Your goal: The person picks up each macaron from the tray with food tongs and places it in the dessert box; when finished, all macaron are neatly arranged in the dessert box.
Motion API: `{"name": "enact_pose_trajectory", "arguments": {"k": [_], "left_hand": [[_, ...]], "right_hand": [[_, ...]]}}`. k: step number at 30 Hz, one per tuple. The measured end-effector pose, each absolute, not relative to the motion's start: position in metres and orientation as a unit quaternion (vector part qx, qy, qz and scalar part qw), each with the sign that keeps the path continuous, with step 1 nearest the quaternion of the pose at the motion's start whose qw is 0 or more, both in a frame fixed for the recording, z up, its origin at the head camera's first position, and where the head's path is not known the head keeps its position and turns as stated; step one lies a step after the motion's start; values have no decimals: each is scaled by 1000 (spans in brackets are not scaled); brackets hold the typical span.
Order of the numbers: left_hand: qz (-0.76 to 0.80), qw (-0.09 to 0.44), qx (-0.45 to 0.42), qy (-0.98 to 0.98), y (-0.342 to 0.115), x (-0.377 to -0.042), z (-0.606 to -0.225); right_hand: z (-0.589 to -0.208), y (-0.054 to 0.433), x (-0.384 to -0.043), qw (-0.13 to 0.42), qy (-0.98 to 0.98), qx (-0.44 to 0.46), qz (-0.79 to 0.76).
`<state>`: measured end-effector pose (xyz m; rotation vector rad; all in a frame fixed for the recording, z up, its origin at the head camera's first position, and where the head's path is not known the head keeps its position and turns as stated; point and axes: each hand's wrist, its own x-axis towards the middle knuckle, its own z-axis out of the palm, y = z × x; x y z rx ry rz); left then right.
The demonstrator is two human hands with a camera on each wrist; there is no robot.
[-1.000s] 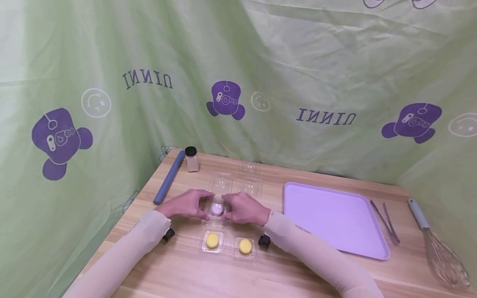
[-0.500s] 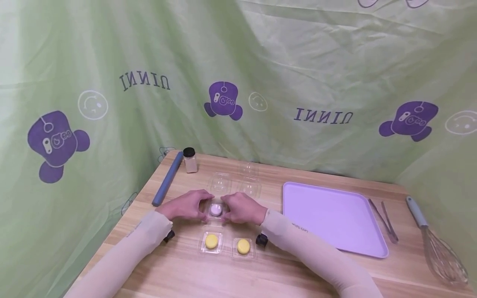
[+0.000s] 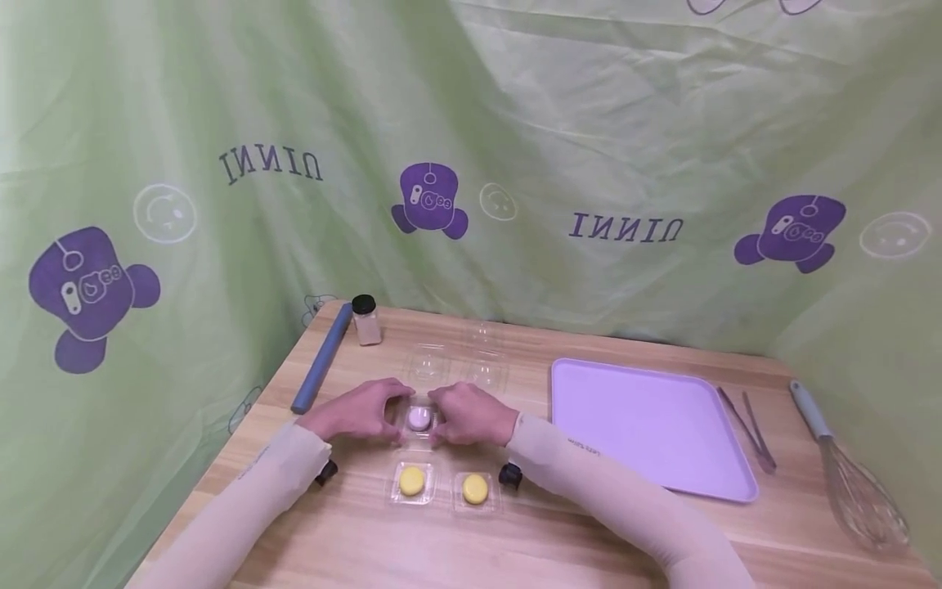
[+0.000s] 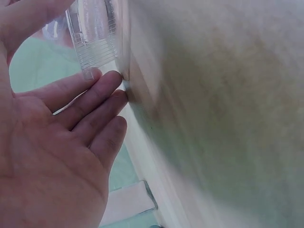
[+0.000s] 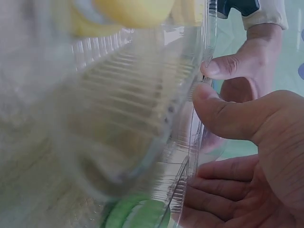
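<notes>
A pale lilac macaron (image 3: 419,418) sits in a small clear plastic box (image 3: 417,439) in the middle of the table. From the left, my left hand (image 3: 358,409) holds the box between thumb and fingers; the left wrist view shows its fingertips (image 4: 111,80) against the ridged box edge (image 4: 97,56). My right hand (image 3: 474,413) grips the opposite side, with its thumb (image 5: 223,111) at the plastic edge in the right wrist view. Nearer the body, two yellow macarons (image 3: 411,481) stand in clear plastic bases. The hands partly hide the lilac macaron's box.
Several clear plastic pieces (image 3: 429,366) lie behind the hands. A black-lidded jar (image 3: 366,321) and a blue rod (image 3: 322,357) are at back left. Rightward lie a lilac tray (image 3: 648,425), tongs (image 3: 751,429) and a whisk (image 3: 857,483).
The head view has turned slightly, so everything sits a little further left in it. Both hands stay at the sides of the clear plastic box, with little other movement.
</notes>
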<state>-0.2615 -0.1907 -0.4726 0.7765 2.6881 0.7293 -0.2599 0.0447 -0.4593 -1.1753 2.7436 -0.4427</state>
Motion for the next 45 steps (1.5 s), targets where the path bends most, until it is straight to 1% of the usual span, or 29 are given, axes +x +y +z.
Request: {"name": "enact_pose_trajectory", "arguments": {"k": [5, 10, 13, 17, 21, 23, 25, 29, 32, 35, 40, 45], "left_hand": [[273, 116, 263, 918, -192, -264, -477], [274, 128, 267, 915, -194, -262, -473], [279, 118, 272, 913, -196, -259, -465], [302, 69, 274, 910, -195, -264, -441], [339, 17, 257, 905, -186, -277, -405], [356, 0, 248, 901, -181, -287, -388], [371, -10, 236, 898, -176, -298, -375], [395, 5, 223, 891, -164, -320, -359], [390, 17, 224, 893, -152, -336, -356], [370, 25, 235, 898, -140, -356, -363], [351, 72, 249, 900, -122, -384, -383], [327, 119, 229, 909, -108, -396, -402]], "right_hand": [[-453, 47, -260, 59, 909, -383, -155], [-445, 51, -258, 28, 908, -382, -168], [-437, 55, -257, 16, 908, -368, -201], [-418, 65, -261, 8, 891, -338, -302], [-393, 80, -277, -21, 855, -308, -416], [-381, 90, -288, -41, 834, -295, -465], [-373, 100, -300, -56, 808, -283, -513], [-368, 123, -324, -72, 767, -265, -580], [-372, 139, -342, -62, 753, -247, -606], [-382, 153, -359, -29, 755, -219, -617], [-408, 168, -382, 34, 774, -180, -606], [-429, 172, -393, 71, 788, -164, -589]]}}
